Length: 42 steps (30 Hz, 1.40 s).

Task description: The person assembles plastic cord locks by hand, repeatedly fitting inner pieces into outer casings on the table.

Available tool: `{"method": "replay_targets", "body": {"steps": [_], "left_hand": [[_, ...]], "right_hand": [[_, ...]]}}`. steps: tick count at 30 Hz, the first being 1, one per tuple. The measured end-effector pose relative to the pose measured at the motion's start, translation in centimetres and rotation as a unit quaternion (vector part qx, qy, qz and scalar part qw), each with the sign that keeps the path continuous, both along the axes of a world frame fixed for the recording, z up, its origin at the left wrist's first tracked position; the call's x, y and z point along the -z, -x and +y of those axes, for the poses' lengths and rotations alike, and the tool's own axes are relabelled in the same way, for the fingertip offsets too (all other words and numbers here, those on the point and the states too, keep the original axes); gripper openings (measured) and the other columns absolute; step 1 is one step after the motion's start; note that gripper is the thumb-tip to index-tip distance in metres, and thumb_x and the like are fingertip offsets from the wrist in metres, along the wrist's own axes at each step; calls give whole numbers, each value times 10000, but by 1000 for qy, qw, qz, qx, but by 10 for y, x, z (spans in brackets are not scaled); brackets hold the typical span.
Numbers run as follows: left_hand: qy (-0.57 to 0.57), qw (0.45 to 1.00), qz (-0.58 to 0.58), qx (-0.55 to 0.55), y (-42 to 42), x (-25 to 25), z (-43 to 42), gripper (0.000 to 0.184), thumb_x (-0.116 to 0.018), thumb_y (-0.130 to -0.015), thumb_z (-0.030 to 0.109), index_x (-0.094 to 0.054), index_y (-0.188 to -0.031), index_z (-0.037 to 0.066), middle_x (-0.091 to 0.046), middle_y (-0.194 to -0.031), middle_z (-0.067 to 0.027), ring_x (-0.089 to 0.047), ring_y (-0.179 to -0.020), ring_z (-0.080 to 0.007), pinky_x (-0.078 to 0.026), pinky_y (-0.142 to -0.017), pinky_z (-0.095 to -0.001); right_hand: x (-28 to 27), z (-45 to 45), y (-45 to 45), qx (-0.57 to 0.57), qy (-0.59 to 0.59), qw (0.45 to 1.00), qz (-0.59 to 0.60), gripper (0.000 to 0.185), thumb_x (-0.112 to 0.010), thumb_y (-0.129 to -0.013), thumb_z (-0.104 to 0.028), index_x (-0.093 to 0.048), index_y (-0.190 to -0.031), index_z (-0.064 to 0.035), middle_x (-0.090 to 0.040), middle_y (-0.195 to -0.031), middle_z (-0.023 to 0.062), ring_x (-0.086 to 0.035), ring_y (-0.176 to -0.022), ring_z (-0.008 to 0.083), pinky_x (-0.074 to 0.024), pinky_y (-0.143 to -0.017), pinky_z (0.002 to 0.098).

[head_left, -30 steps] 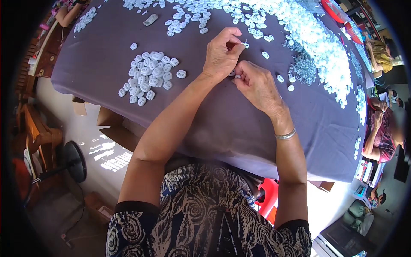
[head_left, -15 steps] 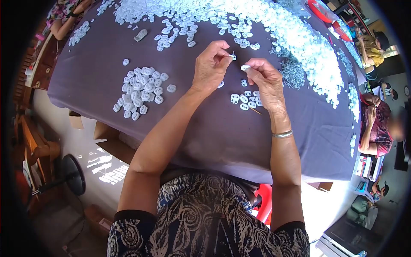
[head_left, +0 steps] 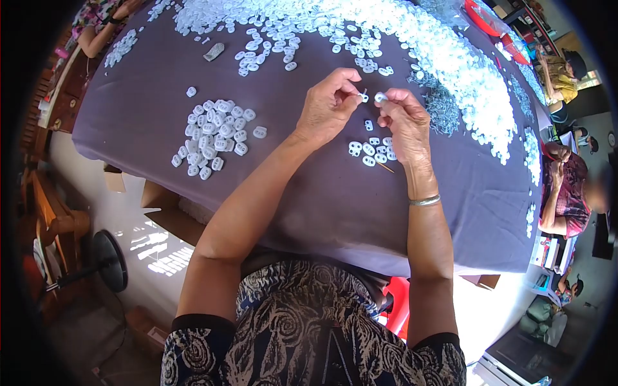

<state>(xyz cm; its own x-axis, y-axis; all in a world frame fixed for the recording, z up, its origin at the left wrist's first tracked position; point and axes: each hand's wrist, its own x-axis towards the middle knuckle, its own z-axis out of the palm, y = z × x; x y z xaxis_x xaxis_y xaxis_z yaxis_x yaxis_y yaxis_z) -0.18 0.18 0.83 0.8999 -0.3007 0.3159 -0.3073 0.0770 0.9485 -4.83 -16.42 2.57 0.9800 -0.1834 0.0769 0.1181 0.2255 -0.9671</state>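
Observation:
My left hand (head_left: 329, 106) is closed, pinching a small white plastic piece (head_left: 364, 98) with a thin metal bit standing up from it. Close by on the right, my right hand (head_left: 408, 123) pinches a white oval plastic cap (head_left: 380, 98) between thumb and fingers. The two pieces are near each other but apart. Below my right hand lies a small group of white two-holed pieces (head_left: 368, 148), with a thin brown stick (head_left: 385, 167) beside them. A heap of oval white two-holed pieces (head_left: 217, 132) sits left of my left forearm.
A dark cloth (head_left: 309, 199) covers the table. Along its far side spreads a large mass of white pieces (head_left: 470, 83), beside a pile of small metal parts (head_left: 441, 110). Red trays (head_left: 484, 18) stand at the far right. Other people sit at the left and right edges.
My left hand has moved right and slightly down, bringing its piece closer to the cap. The right hand has shifted slightly right, and the cap is tilted differently.

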Motion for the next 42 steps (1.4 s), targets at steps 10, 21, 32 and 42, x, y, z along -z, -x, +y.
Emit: {"method": "replay_targets", "body": {"steps": [10,21,32,42], "left_hand": [[-39,997,-22,60,6,3,-5,323,-600,-852,-29,-505,-1156,28,-577,-820,-4,-530,-717,-42,-456,-664,-192],[-45,996,-38,65,7,3,-5,348,-624,-835,-23,-510,-1158,39,-581,-803,-4,-532,-714,-50,-459,-660,-202],[-50,996,-34,58,6,3,-6,346,-624,-835,-17,-513,-1159,29,-582,-808,-8,-538,-719,-52,-461,-666,-205],[-57,997,-16,54,8,1,-5,312,-612,-843,-27,-553,-1143,35,-581,-812,2,-527,-712,-48,-460,-664,-197]], "right_hand": [[-3,3,2,34,-6,998,49,117,-657,-844,-76,-651,-942,-11,-651,-798,42,-541,-633,53,-439,-546,198],[-1,2,2,32,11,999,42,100,-657,-840,-79,-672,-911,-10,-626,-772,21,-506,-629,46,-420,-552,189],[-2,4,3,22,53,998,32,83,-643,-830,-59,-672,-890,-9,-615,-757,4,-485,-606,50,-394,-547,189],[-2,4,3,-4,153,988,20,35,-641,-831,-66,-649,-845,-35,-556,-688,-44,-459,-598,19,-379,-524,175]]}}
